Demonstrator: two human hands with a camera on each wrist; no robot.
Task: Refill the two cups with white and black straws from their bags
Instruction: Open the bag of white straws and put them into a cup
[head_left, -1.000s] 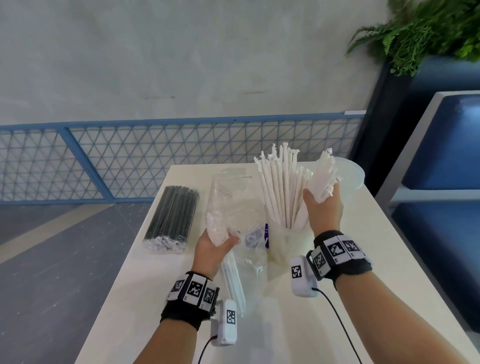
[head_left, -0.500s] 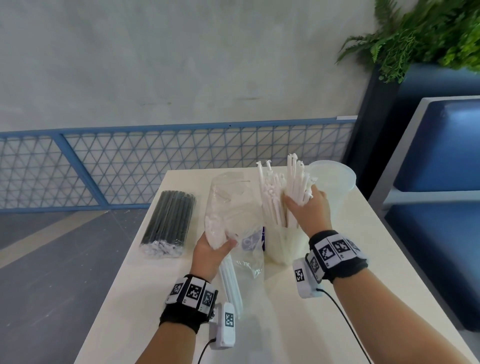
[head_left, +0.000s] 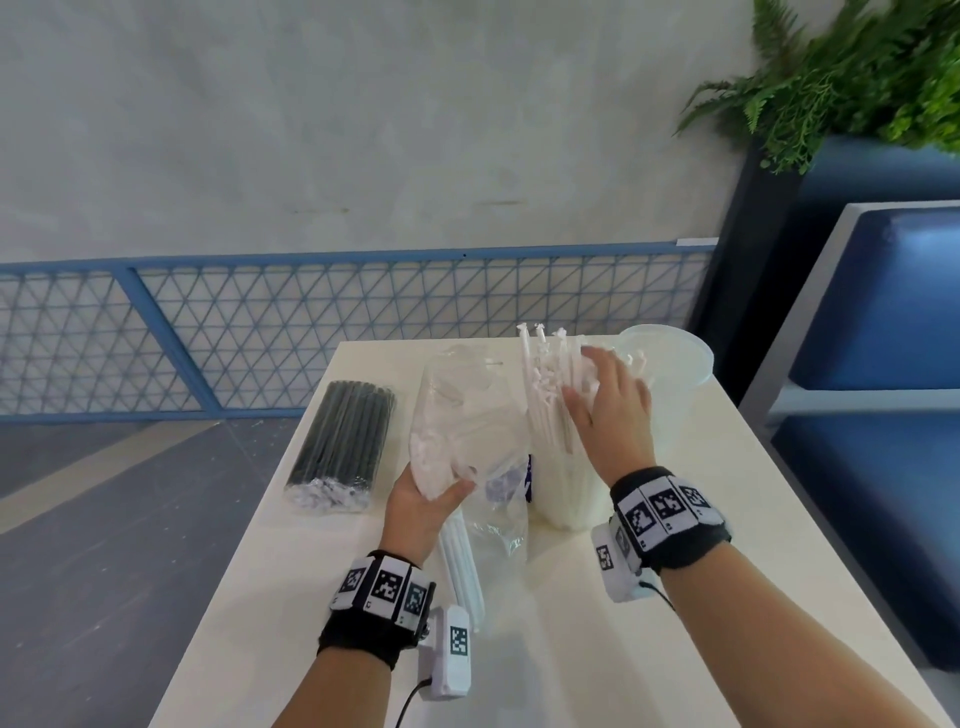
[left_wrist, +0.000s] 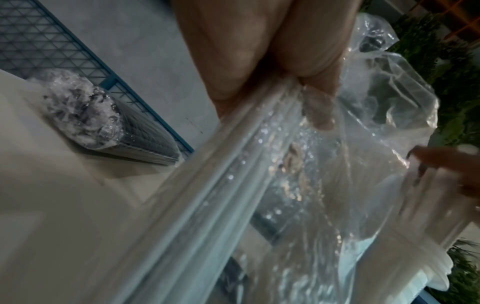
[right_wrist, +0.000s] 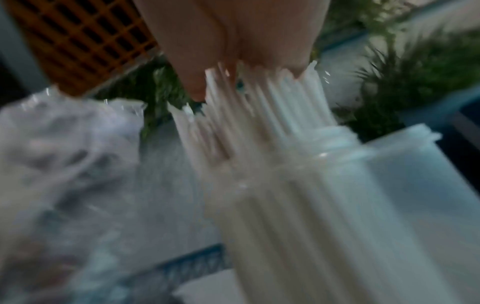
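On the table a translucent cup stands packed with upright white straws. My right hand lies over their tops with its fingers spread and touching them. Behind it to the right stands a second cup, which looks empty. My left hand grips a clear plastic bag, raised at its open end, with a few white straws still inside. A sealed bag of black straws lies at the left.
The cream table ends close behind the cups. Beyond it runs a blue mesh railing. A blue bench stands at the right, with a plant above it. Grey floor lies to the left.
My right hand has lowered its bundle of white straws into the near cup and loosened its fingers over their tops. My left hand keeps hold of the bag.
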